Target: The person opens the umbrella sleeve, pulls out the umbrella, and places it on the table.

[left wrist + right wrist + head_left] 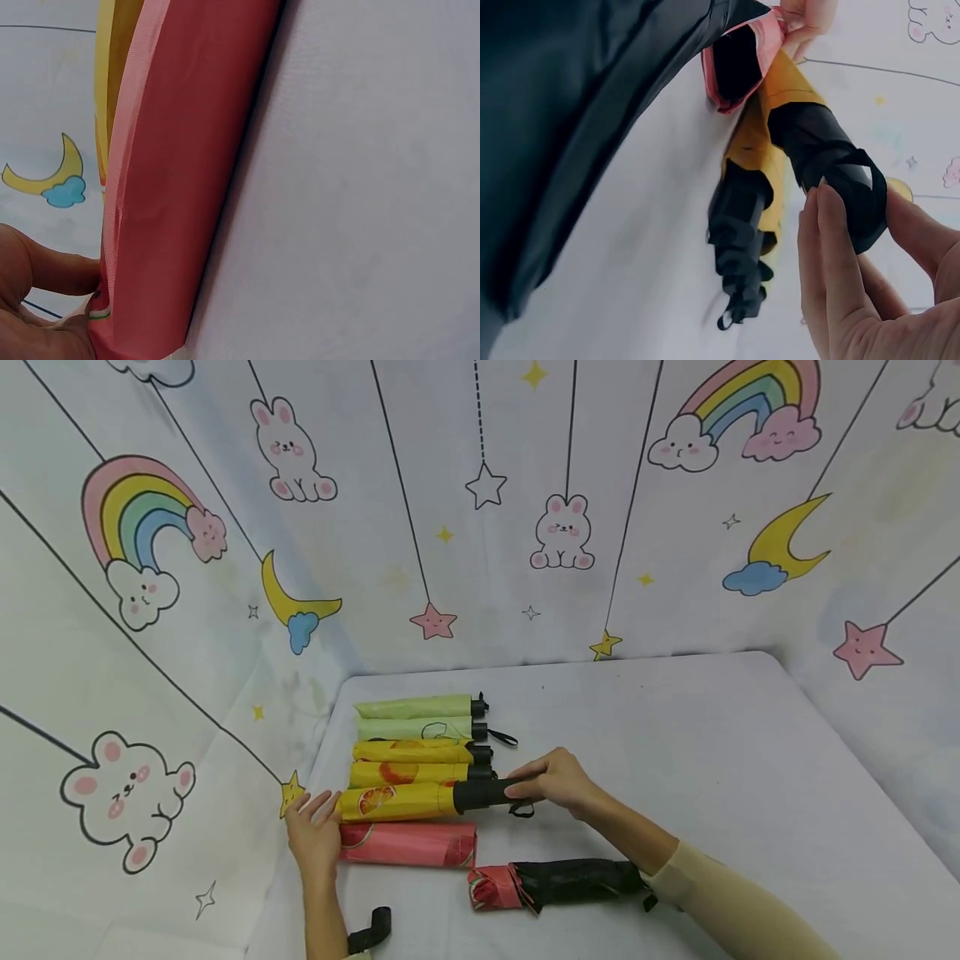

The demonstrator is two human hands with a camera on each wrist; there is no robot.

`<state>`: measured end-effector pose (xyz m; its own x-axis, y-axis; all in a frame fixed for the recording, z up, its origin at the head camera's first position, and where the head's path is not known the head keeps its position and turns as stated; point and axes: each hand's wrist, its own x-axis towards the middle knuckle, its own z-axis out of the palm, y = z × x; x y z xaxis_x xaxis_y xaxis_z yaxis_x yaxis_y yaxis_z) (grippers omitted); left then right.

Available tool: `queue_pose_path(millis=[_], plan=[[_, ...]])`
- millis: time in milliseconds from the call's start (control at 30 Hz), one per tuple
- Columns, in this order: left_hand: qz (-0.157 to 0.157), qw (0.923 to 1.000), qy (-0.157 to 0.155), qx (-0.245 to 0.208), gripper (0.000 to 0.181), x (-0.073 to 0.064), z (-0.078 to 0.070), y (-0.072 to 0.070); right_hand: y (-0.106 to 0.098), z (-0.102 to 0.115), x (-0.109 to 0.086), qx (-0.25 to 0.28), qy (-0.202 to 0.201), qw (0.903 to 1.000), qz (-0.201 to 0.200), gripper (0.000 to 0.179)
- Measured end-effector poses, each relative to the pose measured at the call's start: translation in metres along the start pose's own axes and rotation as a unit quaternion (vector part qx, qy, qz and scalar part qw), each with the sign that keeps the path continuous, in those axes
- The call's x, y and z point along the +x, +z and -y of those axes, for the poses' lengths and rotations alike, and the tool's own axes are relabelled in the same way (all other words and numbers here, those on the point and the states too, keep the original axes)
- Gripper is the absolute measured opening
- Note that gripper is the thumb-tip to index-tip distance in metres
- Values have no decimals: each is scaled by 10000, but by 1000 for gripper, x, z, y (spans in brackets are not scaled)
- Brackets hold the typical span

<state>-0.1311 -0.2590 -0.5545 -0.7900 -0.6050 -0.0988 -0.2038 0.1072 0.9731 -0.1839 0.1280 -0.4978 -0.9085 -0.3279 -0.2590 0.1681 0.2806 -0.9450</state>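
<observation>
My right hand (pixel 555 785) pinches the black handle (pixel 844 187) of a folded yellow umbrella (pixel 408 802) with an orange-slice print. At the umbrella's other end is my left hand (pixel 315 831), its fingers extended against the end of the fabric. Just in front lies a pink watermelon-print sleeve (pixel 408 845), whose dark open mouth shows in the right wrist view; the left thumb (pixel 67 271) touches close to its end in the left wrist view. A folded umbrella with a black and pink canopy (pixel 577 881) lies nearest, partly under my right forearm.
Behind the held umbrella, two more yellow umbrellas (pixel 420 774) and two pale green ones (pixel 416 706) lie in a row, handles to the right. A black curved piece (pixel 371 931) shows by my left forearm. Printed cloth walls (pixel 510 585) border the white table (pixel 712 760).
</observation>
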Motion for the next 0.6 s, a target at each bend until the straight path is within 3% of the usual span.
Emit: queue_pose_path(millis=[600], plan=[[-46, 10000, -24, -16, 69, -1, 2, -4, -26, -10, -17, 13, -147, 9999, -75, 37]])
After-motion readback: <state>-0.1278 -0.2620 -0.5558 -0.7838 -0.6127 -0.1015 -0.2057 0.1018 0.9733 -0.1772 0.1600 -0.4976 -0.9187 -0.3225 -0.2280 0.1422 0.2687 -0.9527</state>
